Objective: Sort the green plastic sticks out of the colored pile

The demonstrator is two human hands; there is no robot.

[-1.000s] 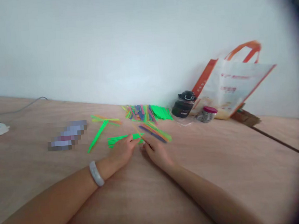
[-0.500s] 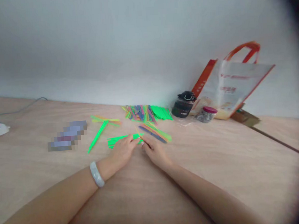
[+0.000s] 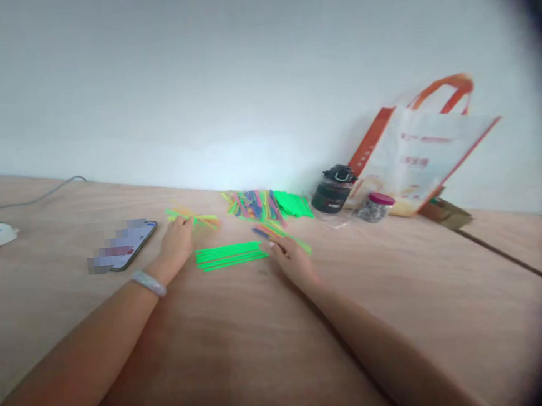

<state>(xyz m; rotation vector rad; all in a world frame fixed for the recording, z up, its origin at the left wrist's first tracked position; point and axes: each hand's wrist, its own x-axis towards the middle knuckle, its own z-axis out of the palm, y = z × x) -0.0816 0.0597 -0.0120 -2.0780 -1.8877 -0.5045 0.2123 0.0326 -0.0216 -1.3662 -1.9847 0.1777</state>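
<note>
My left hand (image 3: 179, 240) is closed at the far left of the strips, its fingertips on a small group of yellow, orange and green flat strips (image 3: 209, 222). It covers the green sticks that lead down from them, and what it grips is hidden. My right hand (image 3: 292, 261) has its thumb and fingers drawn together beside the right ends of a row of thin green sticks (image 3: 231, 255). Just beyond these fingers lie several loose blue, orange and green flat strips (image 3: 275, 229). Whether the right fingers hold one cannot be made out.
Against the wall lie a mixed pile of coloured strips (image 3: 255, 205) and a green stack (image 3: 293, 204). To their right stand a dark bottle (image 3: 331, 192), a red-lidded jar (image 3: 377, 208) and a carrier bag (image 3: 424, 153). A phone (image 3: 131, 246) lies at left, near a cable (image 3: 40, 199).
My left hand has moved left from the green sticks to the group of yellow and orange strips. My right hand has shifted slightly right; the two hands have parted.
</note>
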